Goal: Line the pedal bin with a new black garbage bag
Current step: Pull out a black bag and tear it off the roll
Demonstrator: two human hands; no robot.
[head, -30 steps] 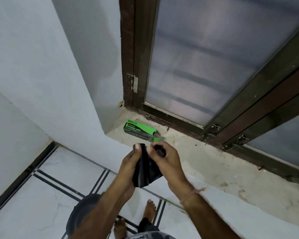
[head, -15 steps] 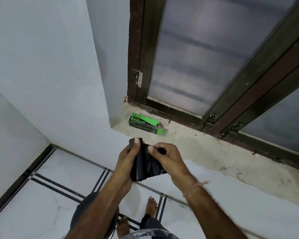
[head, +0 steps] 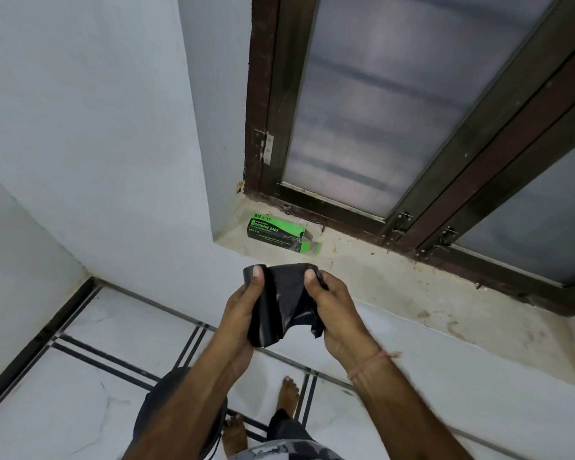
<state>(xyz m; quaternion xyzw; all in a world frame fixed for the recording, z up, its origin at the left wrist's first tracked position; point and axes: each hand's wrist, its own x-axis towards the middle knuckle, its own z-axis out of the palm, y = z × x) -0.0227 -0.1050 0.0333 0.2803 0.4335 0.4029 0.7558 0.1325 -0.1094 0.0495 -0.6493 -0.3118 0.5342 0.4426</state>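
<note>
A folded black garbage bag [head: 281, 305] hangs between both hands in front of the window ledge. My left hand [head: 241, 310] pinches its left top corner with the thumb on top. My right hand [head: 332, 308] grips its right edge, and the plastic is partly spread between them. Below my left forearm stands the dark round pedal bin [head: 153, 406] on the floor, mostly hidden by the arm; whether its lid is up cannot be told.
A green and black garbage bag box [head: 276, 232] lies on the dusty window ledge [head: 395, 287] with its end flap open. Behind it is a dark-framed frosted window [head: 379, 127]. White walls stand left. My bare feet [head: 287, 396] rest on the white tiled floor.
My hands have drawn apart a little, spreading the black bag wider. The view has shifted, so the box and ledge sit higher in the picture.
</note>
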